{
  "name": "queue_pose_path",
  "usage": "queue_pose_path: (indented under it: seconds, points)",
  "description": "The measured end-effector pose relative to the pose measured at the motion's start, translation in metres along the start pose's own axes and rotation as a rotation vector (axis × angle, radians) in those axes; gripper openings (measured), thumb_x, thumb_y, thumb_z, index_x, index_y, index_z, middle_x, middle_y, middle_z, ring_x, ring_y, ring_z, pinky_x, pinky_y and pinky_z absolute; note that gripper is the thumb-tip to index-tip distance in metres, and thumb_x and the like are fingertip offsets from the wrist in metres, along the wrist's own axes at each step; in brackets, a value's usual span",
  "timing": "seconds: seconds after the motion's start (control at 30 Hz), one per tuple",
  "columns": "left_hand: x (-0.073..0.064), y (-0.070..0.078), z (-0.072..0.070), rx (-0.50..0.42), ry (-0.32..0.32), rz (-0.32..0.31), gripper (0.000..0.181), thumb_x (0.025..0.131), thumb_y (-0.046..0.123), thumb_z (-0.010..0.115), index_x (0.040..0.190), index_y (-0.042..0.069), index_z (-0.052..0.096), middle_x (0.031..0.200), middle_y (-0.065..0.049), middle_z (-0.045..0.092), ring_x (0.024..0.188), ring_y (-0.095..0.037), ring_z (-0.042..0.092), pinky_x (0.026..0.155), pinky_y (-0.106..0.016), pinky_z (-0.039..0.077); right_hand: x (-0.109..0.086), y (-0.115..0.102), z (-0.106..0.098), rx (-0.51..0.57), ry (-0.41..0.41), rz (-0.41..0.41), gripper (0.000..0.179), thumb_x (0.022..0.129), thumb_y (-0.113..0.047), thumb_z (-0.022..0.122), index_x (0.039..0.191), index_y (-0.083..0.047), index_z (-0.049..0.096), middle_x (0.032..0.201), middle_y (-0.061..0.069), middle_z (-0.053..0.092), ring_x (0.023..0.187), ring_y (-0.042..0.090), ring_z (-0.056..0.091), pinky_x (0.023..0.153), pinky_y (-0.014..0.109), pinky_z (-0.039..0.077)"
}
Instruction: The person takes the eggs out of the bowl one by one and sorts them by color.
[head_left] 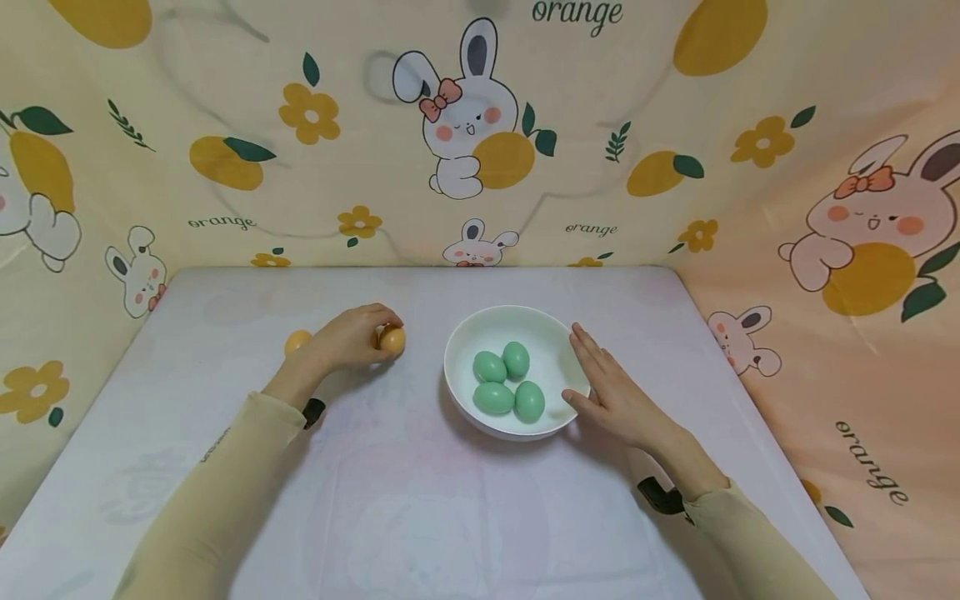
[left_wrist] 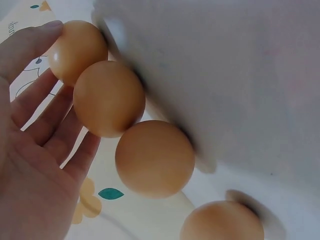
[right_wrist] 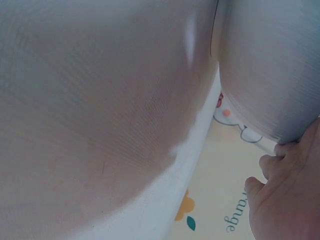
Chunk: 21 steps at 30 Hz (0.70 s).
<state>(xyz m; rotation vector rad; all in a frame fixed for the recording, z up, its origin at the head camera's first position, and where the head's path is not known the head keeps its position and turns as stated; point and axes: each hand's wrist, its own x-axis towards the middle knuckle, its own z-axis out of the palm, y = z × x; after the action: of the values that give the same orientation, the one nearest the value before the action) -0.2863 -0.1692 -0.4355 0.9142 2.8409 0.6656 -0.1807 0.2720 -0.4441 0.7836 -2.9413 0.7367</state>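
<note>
In the head view my left hand is curled round an orange-brown egg, left of the white bowl. The left wrist view shows the thumb on the farthest egg, fingers around its other side. Nearer the camera, more orange-brown eggs stand in a row on the table. My right hand, fingers straight, rests against the bowl's right rim. Inside the bowl lie several green eggs. From the right wrist, the bowl's outer wall shows with my right fingers low against it.
Another orange-brown egg shows beside my left wrist. A pale cloth covers the table. Behind the table's back edge hangs a curtain printed with rabbits and oranges, which also closes off both sides.
</note>
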Motion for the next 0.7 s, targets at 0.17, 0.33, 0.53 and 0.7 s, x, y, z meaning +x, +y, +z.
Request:
queue_pose_path:
  seconds: [0.17,0.33,0.53,0.7]
  points:
    - [-0.002,0.001,-0.003,-0.011,0.005,-0.011,0.049,0.086,0.019,0.085,0.128,0.003,0.067,0.134,-0.015,0.064,0.12,-0.036,0.062,0.106,-0.054,0.048,0.001,-0.001,-0.001,0.002,-0.003,-0.003,0.087,0.104,-0.034,0.062,0.166,-0.002,0.01,0.175,0.011,0.003,0.16,0.035,0.009,0.123,0.066,0.016]
    - [-0.004,0.006,-0.007,-0.016,0.023,0.002,0.052,0.088,0.017,0.083,0.134,0.003,0.065,0.14,-0.017,0.06,0.127,-0.04,0.058,0.109,-0.058,0.045,0.001,-0.001,-0.001,0.003,-0.002,-0.002,0.087,0.103,-0.034,0.062,0.166,-0.001,0.011,0.175,0.011,0.003,0.159,0.037,0.01,0.123,0.066,0.015]
    - [-0.004,0.022,-0.014,-0.024,0.106,0.043,0.044,0.094,0.017,0.075,0.135,0.004,0.064,0.136,-0.014,0.062,0.118,-0.033,0.063,0.099,-0.051,0.052,0.0,0.0,0.0,0.006,0.002,0.002,0.086,0.103,-0.034,0.062,0.166,-0.002,0.011,0.175,0.011,0.004,0.159,0.038,0.011,0.123,0.066,0.016]
    - [-0.003,0.042,-0.02,-0.049,0.18,0.097,0.04,0.095,0.016,0.073,0.132,0.004,0.065,0.128,-0.01,0.065,0.108,-0.028,0.064,0.09,-0.047,0.054,0.0,-0.001,0.0,0.005,0.004,-0.005,0.086,0.104,-0.033,0.061,0.166,-0.002,0.011,0.175,0.011,0.003,0.159,0.038,0.011,0.123,0.066,0.016]
